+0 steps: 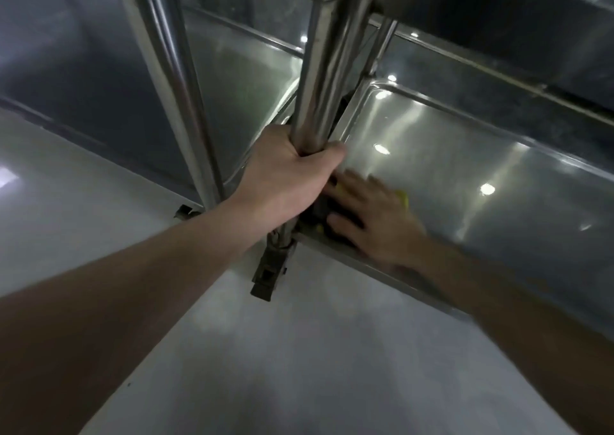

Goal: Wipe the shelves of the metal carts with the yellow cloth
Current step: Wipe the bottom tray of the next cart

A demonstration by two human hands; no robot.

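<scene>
The left hand (292, 168) curls tightly round the post (319, 102), likely steadying the cart. Just beyond, the right hand (375, 222) lies flat with fingers spread, pressing the cloth (403, 197), mostly hidden beneath it, onto the bottom shelf's (481, 168) near corner.

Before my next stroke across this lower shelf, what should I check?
1. Grip of the left hand on the cart post: ok.
2. The right hand flat on the yellow cloth: ok.
3. Cloth on the lower shelf, by its near corner: ok.
4. The caster below the post locked: cannot tell.
5. Cloth spread under the palm: cannot tell, mostly hidden.
</scene>
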